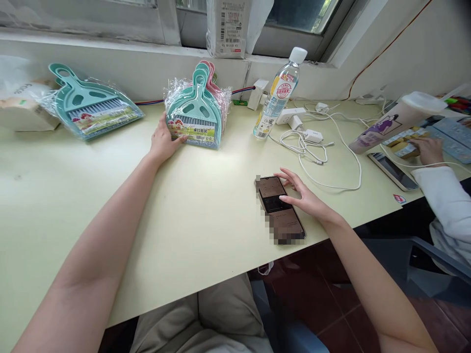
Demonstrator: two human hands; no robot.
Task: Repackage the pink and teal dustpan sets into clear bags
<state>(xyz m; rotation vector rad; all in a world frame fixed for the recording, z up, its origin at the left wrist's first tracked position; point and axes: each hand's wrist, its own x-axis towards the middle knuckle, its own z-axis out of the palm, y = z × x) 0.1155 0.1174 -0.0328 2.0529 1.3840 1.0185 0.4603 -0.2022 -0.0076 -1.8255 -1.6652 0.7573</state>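
Note:
My left hand (164,139) grips the lower left edge of a turquoise dustpan and brush set (195,108) in clear wrapping. Its thumb lies across the front, while the other fingers go along the side. Behind it, pink sets (223,105) stand in the same upright stack against the wall. My right hand (300,193) is open, fingers apart, over the right edge of a smartphone (275,203) lying face up with its screen lit. Part of the phone is pixelated. Another wrapped turquoise dustpan set (99,110) lies to the left.
A drink bottle (276,98), white chargers with cables (312,136) and a tall printed cup (397,122) stand along the right side. A second phone (393,171) lies near another person's hand (430,149). A box (31,115) sits far left.

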